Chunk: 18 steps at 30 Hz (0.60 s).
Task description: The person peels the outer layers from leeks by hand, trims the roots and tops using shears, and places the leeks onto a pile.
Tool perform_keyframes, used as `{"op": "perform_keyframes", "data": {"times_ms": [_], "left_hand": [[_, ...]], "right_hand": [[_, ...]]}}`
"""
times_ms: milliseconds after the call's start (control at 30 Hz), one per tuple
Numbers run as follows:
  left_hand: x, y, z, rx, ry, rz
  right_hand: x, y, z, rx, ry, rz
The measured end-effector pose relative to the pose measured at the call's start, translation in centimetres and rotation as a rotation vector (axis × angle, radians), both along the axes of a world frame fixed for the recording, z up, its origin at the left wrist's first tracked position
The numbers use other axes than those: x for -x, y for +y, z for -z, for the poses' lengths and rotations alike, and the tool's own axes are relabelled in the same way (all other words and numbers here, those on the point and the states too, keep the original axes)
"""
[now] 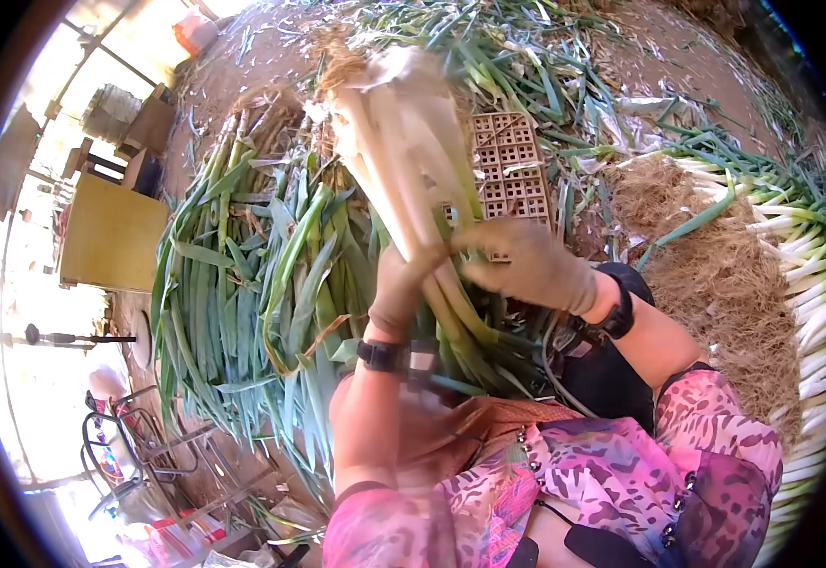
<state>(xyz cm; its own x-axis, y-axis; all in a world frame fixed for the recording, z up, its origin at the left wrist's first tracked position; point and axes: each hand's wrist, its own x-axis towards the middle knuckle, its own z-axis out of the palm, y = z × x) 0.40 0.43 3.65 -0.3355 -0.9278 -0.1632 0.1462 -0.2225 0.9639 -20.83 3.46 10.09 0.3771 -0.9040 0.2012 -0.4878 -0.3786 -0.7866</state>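
My left hand [402,289], in a tan glove, is wrapped round a bunch of long green onions [411,189]. The bunch leans upright in front of me, its white stalks and roots at the far end and its green leaves running down towards my lap. My right hand [531,267], gloved too, is at the right side of the stalks with its fingers stretched out and apart. Motion blurs the bunch's upper end. Left of my left hand lies a big heap of green onions [243,256] with long leaves.
A tan plastic crate [510,170] lies beyond my right hand. Along the right, a long row of white-stalked onions [815,312] lies with its brown roots [716,275] towards me. Loose leaves [517,66] litter the ground at the back. A yellow box [115,232] and a metal frame [153,431] stand left.
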Motion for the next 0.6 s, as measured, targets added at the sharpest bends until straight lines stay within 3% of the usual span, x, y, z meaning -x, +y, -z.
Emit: {"op": "perform_keyframes", "data": {"times_ms": [133, 200, 300, 367, 467, 533, 600], "left_hand": [[0.5, 0.6, -0.5, -0.046, 0.034, 0.159], [0.6, 0.5, 0.3, -0.037, -0.034, 0.247], [0.2, 1.0, -0.6, -0.203, 0.219, 0.183], [-0.6, 0.6, 0.0, -0.216, 0.245, 0.239], [-1.0, 0.7, -0.2, -0.238, 0.409, 0.291], [-1.8, 0.6, 0.7, -0.241, 0.452, 0.375], [-2.2, 0.5, 1.0, -0.259, 0.473, 0.453]], "right_hand": [[1.4, -4.3, 1.0, 0.711, 0.166, 0.404], [0.6, -6.1, 0.1, 0.353, -0.083, 0.211], [1.3, -9.7, 1.1, 0.270, -0.173, 0.087], [1.6, -10.7, 1.4, 0.001, -0.294, 0.121], [1.9, -10.8, -0.5, 0.310, 0.059, -0.035], [2.1, -11.0, -0.6, 0.356, 0.135, -0.155], [2.0, -11.6, -0.3, 0.190, 0.085, -0.273]]}}
